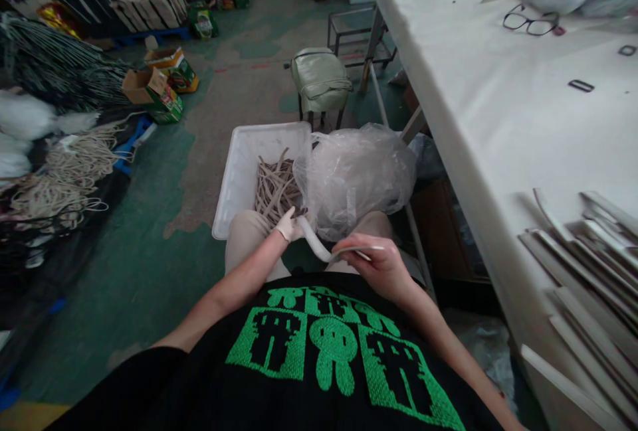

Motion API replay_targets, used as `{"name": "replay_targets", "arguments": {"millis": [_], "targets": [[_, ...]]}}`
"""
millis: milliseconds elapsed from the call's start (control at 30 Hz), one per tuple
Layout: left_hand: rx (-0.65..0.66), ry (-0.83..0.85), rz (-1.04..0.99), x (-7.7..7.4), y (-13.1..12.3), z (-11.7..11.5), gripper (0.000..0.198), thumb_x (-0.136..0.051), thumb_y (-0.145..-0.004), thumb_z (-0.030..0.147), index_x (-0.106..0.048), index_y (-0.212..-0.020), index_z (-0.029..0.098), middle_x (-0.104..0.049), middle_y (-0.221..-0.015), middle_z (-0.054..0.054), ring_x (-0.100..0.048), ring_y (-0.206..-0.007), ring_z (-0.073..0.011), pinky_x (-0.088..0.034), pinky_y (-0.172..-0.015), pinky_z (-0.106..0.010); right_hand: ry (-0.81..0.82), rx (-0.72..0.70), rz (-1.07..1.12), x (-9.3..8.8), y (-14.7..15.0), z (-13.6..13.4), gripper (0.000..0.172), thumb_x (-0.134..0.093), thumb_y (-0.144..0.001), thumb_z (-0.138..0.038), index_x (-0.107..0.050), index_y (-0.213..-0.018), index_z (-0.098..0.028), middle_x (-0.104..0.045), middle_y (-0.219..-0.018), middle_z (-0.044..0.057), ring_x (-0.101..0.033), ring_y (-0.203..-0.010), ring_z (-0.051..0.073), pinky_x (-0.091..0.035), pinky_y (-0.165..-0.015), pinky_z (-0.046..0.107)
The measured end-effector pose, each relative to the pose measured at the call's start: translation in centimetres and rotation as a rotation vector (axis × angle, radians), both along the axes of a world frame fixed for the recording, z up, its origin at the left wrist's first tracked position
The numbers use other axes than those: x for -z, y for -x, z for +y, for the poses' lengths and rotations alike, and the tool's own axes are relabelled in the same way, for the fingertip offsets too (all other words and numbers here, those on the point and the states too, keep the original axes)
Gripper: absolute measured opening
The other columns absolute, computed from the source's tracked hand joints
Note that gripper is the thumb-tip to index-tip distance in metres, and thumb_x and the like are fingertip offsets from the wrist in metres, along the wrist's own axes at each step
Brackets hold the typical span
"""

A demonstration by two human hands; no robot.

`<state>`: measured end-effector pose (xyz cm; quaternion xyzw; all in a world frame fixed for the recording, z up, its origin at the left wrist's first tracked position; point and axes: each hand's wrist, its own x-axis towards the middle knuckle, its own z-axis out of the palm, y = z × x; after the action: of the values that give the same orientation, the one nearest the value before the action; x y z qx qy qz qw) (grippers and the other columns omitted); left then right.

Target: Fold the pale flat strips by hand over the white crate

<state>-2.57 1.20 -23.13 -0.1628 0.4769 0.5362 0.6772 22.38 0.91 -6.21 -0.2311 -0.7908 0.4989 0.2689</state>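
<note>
A pale, flat strip runs in a curve between my two hands, above my lap. My left hand is closed around its far end, close to the near edge of a white plastic crate. My right hand pinches the other end between thumb and fingers, with a short tail of strip sticking out past them. Inside the crate lies a tangled heap of beige straps. A clear plastic bag bulges over the crate's right side, just beyond my hands.
On my right, a long white table bears a pile of pale strips, eyeglasses and a dark buckle. A stool with a green cushion stands past the crate. Cord bundles and cardboard boxes lie left.
</note>
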Motion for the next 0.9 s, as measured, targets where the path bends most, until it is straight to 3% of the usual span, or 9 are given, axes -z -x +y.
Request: {"name": "replay_targets", "arguments": {"millis": [100, 200, 267, 367, 500, 600, 800, 900], "targets": [[-0.125, -0.026, 0.135, -0.2, 2.4, 2.0, 0.039, -0.031, -0.102, 0.029, -0.063, -0.106, 0.005, -0.066, -0.072, -0.007, -0.062, -0.068, -0.0134, -0.051, -0.070, -0.025, 0.220, -0.113, 0.011, -0.1, -1.5, -1.1, 0.025, -0.056, -0.097, -0.037, -0.073, -0.090, -0.020, -0.070, -0.086, 0.004, -0.064, -0.075, 0.016, -0.050, -0.068, 0.025], [-0.169, -0.104, 0.203, -1.4, 3.0, 2.7, 0.026, -0.045, -0.098, 0.020, -0.061, -0.116, 0.013, -0.063, -0.068, -0.001, -0.057, -0.058, -0.0077, -0.049, -0.064, -0.019, 0.438, -0.085, -0.015, 2.4, -1.2, -0.9, 0.036, -0.061, -0.092, -0.050, -0.074, -0.090, -0.017, -0.067, -0.079, 0.005, -0.060, -0.063, 0.015, -0.050, -0.056, 0.024], [-0.072, -0.212, 0.257, -2.4, 2.1, 2.1, 0.029, -0.060, -0.091, 0.021, -0.063, -0.119, 0.017, -0.063, -0.068, -0.001, -0.056, -0.055, -0.0080, -0.048, -0.059, -0.019, 0.532, 0.020, 0.020, 4.4, -0.3, -0.1, 0.044, -0.063, -0.086, -0.058, -0.073, -0.089, -0.015, -0.066, -0.077, 0.005, -0.056, -0.057, 0.014, -0.050, -0.050, 0.023], [0.218, -0.426, 0.345, -3.9, -0.2, 0.0, 0.040, -0.075, -0.080, 0.030, -0.066, -0.117, 0.016, -0.063, -0.067, -0.001, -0.055, -0.055, -0.0099, -0.045, -0.055, -0.020, 0.571, 0.210, 0.099, 6.3, 1.3, 1.8, 0.047, -0.065, -0.081, -0.060, -0.073, -0.089, -0.014, -0.067, -0.084, 0.007, -0.057, -0.063, 0.016, -0.051, -0.048, 0.023], [0.451, -0.562, 0.387, -5.1, -2.1, -3.0, 0.051, -0.081, -0.072, 0.045, -0.069, -0.110, 0.012, -0.065, -0.066, -0.004, -0.056, -0.058, -0.0115, -0.044, -0.058, -0.021, 0.591, 0.330, 0.179, 6.4, 2.5, 4.3, 0.042, -0.067, -0.079, -0.056, -0.072, -0.092, -0.016, -0.064, -0.120, 0.009, -0.062, -0.089, 0.021, -0.053, -0.051, 0.020], [0.589, -0.563, 0.417, -5.2, -2.4, -4.2, 0.051, -0.082, -0.068, 0.052, -0.071, -0.096, 0.010, -0.067, -0.068, -0.007, -0.058, -0.057, -0.0135, -0.044, -0.057, -0.024, 0.623, 0.343, 0.210, 6.1, 2.6, 5.5, 0.044, -0.068, -0.076, -0.057, -0.071, -0.093, -0.016, -0.059, -0.130, 0.008, -0.062, -0.087, 0.019, -0.054, -0.052, 0.019], [0.679, -0.560, 0.432, -5.4, -2.6, -4.7, 0.048, -0.083, -0.065, 0.055, -0.070, -0.080, 0.011, -0.066, -0.066, -0.006, -0.058, -0.056, -0.0130, -0.044, -0.058, -0.024, 0.573, 0.302, 0.243, 5.7, 2.3, 6.0, 0.037, -0.065, -0.083, -0.052, -0.071, -0.099, -0.018, -0.059, -0.132, 0.005, -0.063, -0.088, 0.017, -0.056, -0.059, 0.021], [0.645, -0.600, 0.428, -6.7, -2.8, -4.3, 0.054, -0.081, -0.065, 0.059, -0.073, -0.088, 0.011, -0.070, -0.078, -0.009, -0.063, -0.069, -0.0168, -0.047, -0.068, -0.026, 0.527, 0.271, 0.223, 5.2, 2.4, 5.7, 0.035, -0.064, -0.085, -0.050, -0.073, -0.099, -0.019, -0.064, -0.124, 0.005, -0.064, -0.094, 0.020, -0.055, -0.058, 0.021]]}}
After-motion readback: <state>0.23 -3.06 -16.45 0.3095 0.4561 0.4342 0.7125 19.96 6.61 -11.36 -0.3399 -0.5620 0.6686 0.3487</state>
